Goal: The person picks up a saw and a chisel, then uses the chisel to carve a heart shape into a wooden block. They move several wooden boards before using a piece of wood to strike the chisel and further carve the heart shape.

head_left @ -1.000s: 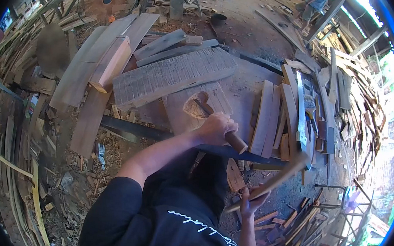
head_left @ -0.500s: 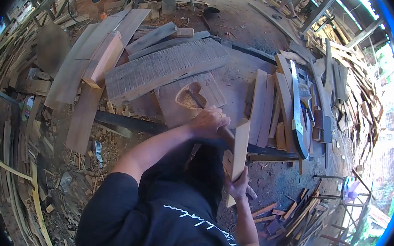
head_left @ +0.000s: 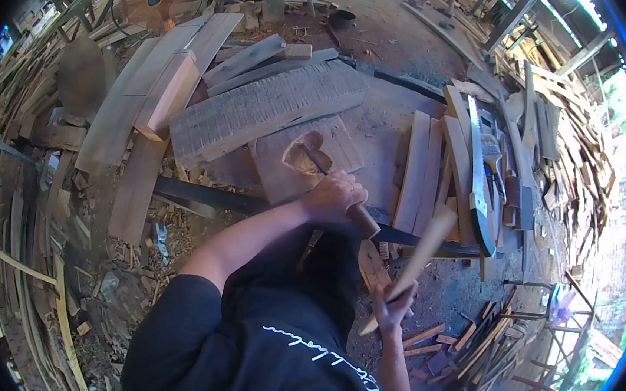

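Note:
My left hand (head_left: pixel 336 197) is closed around the wooden handle of a chisel (head_left: pixel 364 223). Its thin dark blade slants into a heart-shaped hollow (head_left: pixel 307 164) carved in a pale board (head_left: pixel 344 142), with the tip resting inside the hollow. Down to the right, my right hand (head_left: pixel 394 307) grips a long piece of wood (head_left: pixel 421 257), whose upper end is smeared by motion. That piece is apart from the end of the chisel handle.
A thick rough plank (head_left: pixel 268 110) lies behind the carved board on the workbench (head_left: pixel 388 105). At the right are wood strips (head_left: pixel 414 167), a handsaw (head_left: pixel 475 158) and a brush (head_left: pixel 491 146). Boards (head_left: pixel 140 91) extend at left. A person's legs (head_left: pixel 449 2) show far back.
The piece of wood in my right hand has swung away from the chisel handle, to the right. My left hand keeps the chisel in the hollow.

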Demonstrator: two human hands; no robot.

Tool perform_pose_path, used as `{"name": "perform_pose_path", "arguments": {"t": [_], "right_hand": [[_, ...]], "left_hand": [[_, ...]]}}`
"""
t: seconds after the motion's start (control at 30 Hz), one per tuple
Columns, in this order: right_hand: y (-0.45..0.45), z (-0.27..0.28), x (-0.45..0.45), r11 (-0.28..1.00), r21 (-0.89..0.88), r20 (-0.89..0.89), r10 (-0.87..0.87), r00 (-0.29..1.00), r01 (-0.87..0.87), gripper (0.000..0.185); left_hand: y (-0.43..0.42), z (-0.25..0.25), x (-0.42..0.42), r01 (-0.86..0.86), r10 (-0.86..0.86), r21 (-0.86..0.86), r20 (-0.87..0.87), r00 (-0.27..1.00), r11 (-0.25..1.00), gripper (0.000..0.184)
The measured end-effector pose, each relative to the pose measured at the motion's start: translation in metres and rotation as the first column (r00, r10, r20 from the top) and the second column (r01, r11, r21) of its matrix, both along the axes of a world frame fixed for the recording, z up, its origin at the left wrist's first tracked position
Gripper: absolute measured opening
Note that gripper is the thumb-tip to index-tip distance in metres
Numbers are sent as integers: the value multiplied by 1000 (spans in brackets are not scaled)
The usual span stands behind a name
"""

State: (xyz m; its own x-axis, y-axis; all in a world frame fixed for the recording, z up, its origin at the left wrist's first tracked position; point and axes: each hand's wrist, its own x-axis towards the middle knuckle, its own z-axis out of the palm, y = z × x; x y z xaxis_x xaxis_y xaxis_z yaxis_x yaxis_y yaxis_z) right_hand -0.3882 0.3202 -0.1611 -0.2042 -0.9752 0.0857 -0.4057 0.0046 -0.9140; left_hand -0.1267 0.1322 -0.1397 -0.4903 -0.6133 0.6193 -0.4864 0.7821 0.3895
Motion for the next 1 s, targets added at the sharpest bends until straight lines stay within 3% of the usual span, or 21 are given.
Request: {"name": "perform_pose_path", "arguments": {"t": [0.03,0.1,0.17,0.2,0.23,0.33,0.4,0.5,0.77,0.87,0.97,1.0], "right_hand": [[5,9,8,992,11,133,-129,983,129,52],[-3,1,6,993,-91,155,-62,986,77,51],[-8,-33,-2,975,-170,-162,116,980,-144,47],[-16,-4,10,966,128,-215,249,944,-225,47],[-16,-10,4,952,234,-199,246,949,-197,50],[-11,-16,-7,968,180,-233,214,949,-174,50],[-5,-6,-9,993,97,-83,83,993,-75,52],[-3,14,1,994,106,-74,19,997,-11,52],[2,7,-10,999,17,-65,41,997,-40,51],[-2,39,8,996,88,1,28,1000,-28,50],[-2,33,9,995,97,34,31,999,-34,50],[-2,27,7,997,64,16,48,999,-49,51]], "left_hand": [[-2,3,0,9,-9,12,-14,1000,1000,24],[-2,1,-1,-6,6,8,29,1000,1000,25],[-1,-3,-1,-23,23,5,67,998,1000,26],[0,-4,0,-16,14,32,60,998,999,26],[1,-5,2,-11,8,58,55,998,998,27],[2,2,4,-5,4,38,12,1000,999,25],[2,8,3,-9,6,36,62,998,999,24],[2,11,1,0,1,-16,113,994,1000,21],[2,11,6,51,-49,-32,65,997,998,12],[0,8,8,56,-53,-70,46,998,996,15],[-2,20,11,40,-40,-59,-6,999,997,18],[-3,22,12,1,-13,-95,-119,993,995,21]]}}
